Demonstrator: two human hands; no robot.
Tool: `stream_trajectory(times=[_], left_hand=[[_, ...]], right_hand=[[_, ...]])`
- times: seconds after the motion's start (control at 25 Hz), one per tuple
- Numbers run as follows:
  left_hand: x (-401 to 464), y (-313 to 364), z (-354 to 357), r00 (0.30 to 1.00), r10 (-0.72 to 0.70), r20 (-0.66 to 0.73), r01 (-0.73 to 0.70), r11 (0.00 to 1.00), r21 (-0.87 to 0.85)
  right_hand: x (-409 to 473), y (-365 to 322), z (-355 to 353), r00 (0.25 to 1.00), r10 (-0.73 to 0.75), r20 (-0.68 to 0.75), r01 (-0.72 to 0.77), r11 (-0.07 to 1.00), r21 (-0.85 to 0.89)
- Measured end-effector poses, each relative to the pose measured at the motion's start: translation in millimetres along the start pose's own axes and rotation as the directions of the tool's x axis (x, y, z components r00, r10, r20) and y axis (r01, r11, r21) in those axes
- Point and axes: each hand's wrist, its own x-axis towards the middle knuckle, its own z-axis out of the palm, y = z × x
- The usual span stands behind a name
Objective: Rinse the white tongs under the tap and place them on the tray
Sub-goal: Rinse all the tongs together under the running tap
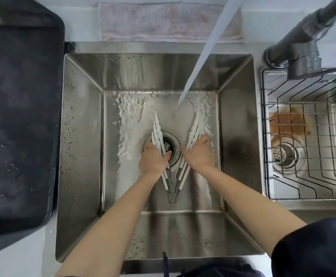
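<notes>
Tongs [171,168] lie splayed over the drain [170,146], hinge toward us; our left hand [153,158] and right hand [198,154] each grasp an arm, water [199,62] falling beyond, tray [19,116] far left.

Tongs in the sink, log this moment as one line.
stage: rinsing | white tongs: spread open over drain | left hand: grips left arm | right hand: on right arm | water: running | tray: without tongs

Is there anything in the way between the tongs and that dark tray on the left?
Nothing visible blocks it. The white tongs lie low in the sink, held by both hands, so they must be lifted over its left wall to the dark tray, which appears bare.
</notes>
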Motion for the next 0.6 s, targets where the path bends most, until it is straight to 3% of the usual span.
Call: stream_trajectory(times=[0.12, 0.36, 0.6], left_hand=[[2, 0, 0, 1.000, 0.022, 0.017, -0.021, 0.999, -0.035], [-13, 6, -15, 0.999, 0.035, 0.009, -0.031, 0.962, -0.272], [-38, 29, -57, 0.989, 0.142, -0.033, -0.133, 0.781, -0.610]], right_hand=[[-1, -2, -4, 1.000, -0.014, 0.017, 0.015, 0.999, -0.046], [-12, -11, -19, 0.998, -0.051, 0.047, 0.041, 0.982, 0.185], [-36, -27, -51, 0.989, -0.140, 0.044, 0.101, 0.870, 0.483]])
